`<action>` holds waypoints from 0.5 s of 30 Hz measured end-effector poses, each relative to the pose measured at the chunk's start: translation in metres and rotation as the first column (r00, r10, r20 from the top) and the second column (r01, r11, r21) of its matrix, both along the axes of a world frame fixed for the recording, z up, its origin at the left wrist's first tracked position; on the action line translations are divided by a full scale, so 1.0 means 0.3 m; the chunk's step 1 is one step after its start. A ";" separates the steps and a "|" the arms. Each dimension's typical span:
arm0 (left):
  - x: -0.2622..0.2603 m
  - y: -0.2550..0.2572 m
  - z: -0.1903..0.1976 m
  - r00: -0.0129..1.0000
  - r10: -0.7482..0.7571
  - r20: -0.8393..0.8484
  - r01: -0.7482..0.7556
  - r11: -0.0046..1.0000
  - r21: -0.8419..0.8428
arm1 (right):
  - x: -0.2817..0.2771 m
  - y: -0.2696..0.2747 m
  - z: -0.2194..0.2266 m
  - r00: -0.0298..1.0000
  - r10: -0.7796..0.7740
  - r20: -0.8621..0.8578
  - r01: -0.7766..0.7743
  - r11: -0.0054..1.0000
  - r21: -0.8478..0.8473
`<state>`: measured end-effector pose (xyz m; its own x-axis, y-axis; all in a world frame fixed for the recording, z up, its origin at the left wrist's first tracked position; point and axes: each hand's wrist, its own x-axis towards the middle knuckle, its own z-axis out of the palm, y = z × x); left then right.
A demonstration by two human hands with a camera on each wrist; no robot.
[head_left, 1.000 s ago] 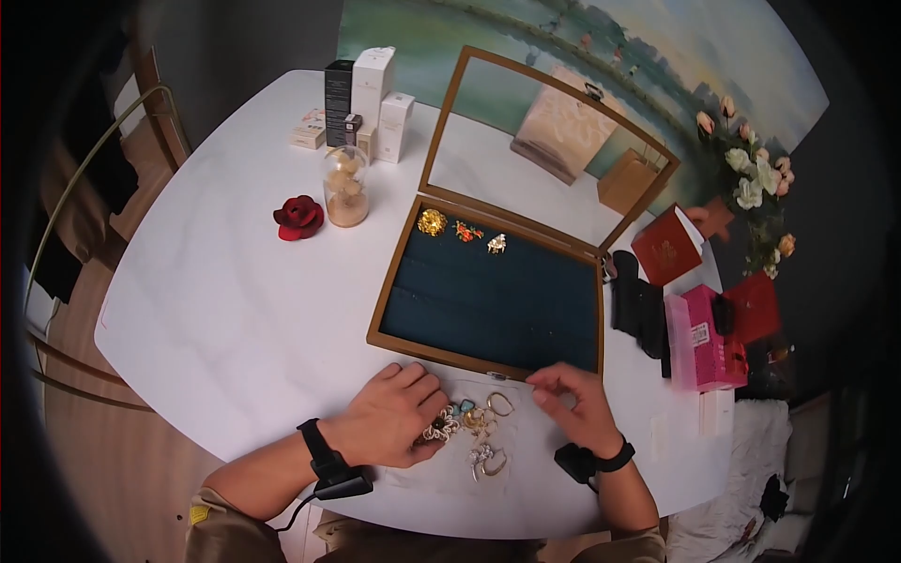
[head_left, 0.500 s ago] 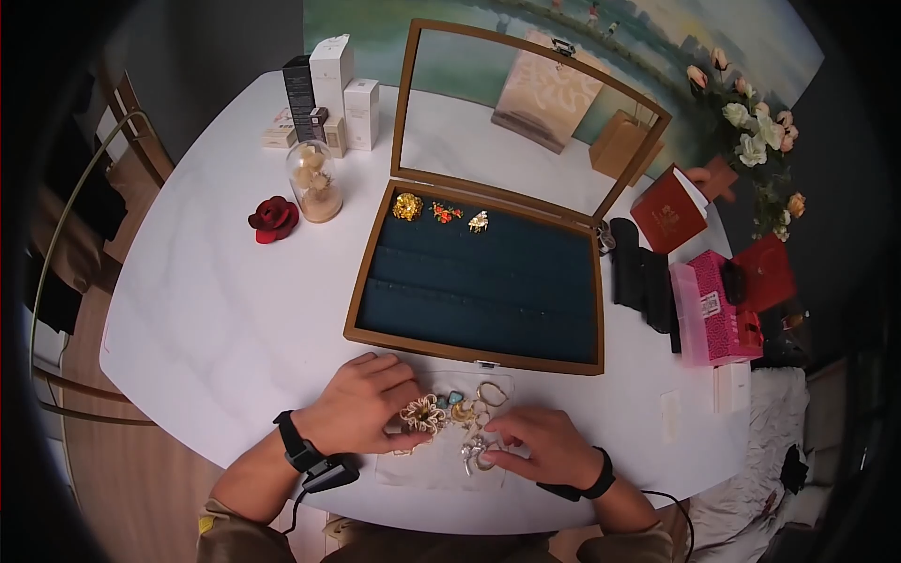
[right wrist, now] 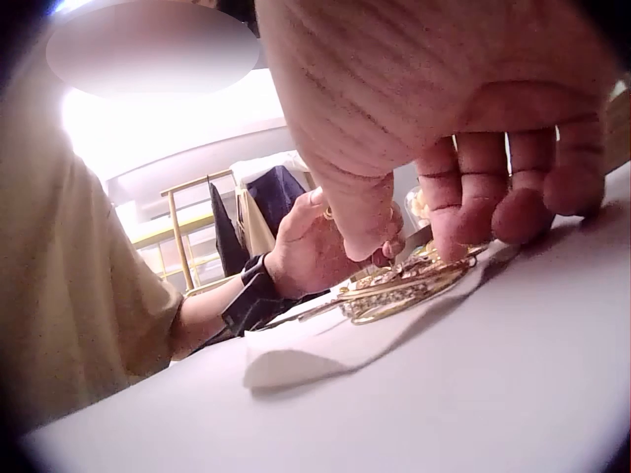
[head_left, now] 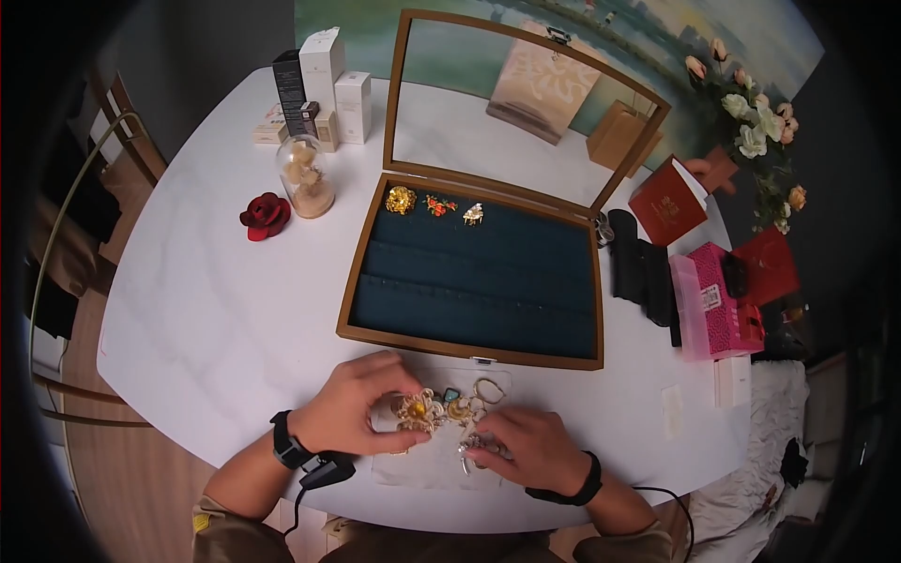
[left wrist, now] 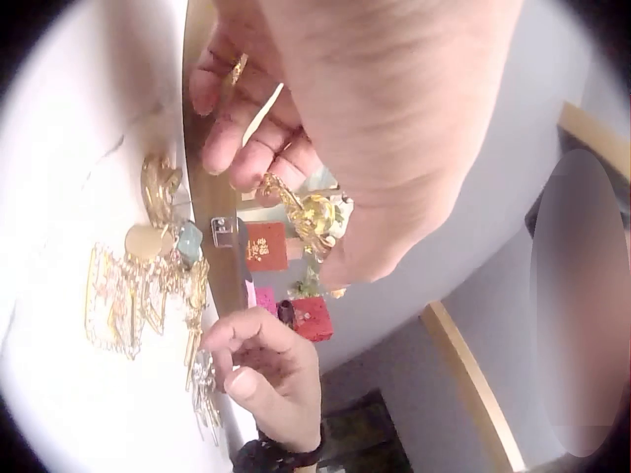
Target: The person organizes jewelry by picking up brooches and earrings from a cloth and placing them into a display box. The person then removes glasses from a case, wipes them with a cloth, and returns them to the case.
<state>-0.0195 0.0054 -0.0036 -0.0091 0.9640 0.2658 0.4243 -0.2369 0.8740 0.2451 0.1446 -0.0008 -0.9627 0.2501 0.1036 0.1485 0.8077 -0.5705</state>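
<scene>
My left hand (head_left: 355, 408) pinches a gold flower brooch (head_left: 419, 409) between thumb and fingers; in the left wrist view the brooch (left wrist: 317, 219) is lifted off the table. My right hand (head_left: 537, 448) is at the right of the jewellery pile, thumb and fingers apart around a silver piece (head_left: 466, 452); whether they touch it I cannot tell. Between the hands lie gold pieces, a turquoise stone piece (head_left: 451, 395) and a gold ring-shaped piece (head_left: 488, 390). Behind them stands the open wooden case (head_left: 422, 347), its dark lining holding a gold brooch (head_left: 400, 200), a red one (head_left: 440, 205) and a pale one (head_left: 473, 215).
At the back left are boxes (head_left: 322, 70), a glass dome (head_left: 307, 178) and a red flower (head_left: 266, 217). On the right stand a red card (head_left: 668, 203), black cases (head_left: 642, 272) and a pink box (head_left: 710, 296). The case's glass lid (head_left: 399, 89) is raised.
My right hand has moved left and down from the case's front edge to the silver piece. My left hand now has the flower brooch raised and tilted in its fingers. The head view has shifted.
</scene>
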 end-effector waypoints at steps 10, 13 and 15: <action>0.086 -0.023 0.071 0.895 -0.046 -0.443 0.141 0.973 0.183 | -0.027 -0.020 0.011 0.994 -0.007 0.106 0.016 0.996 -0.084; 0.105 -0.032 0.051 0.888 -0.080 -0.454 0.158 0.978 0.137 | -0.027 -0.015 -0.001 0.993 -0.007 0.119 0.023 0.990 -0.136; 0.105 -0.032 0.045 0.880 -0.098 -0.464 0.172 0.978 0.120 | -0.026 -0.010 -0.012 0.993 -0.006 0.115 0.025 0.986 -0.163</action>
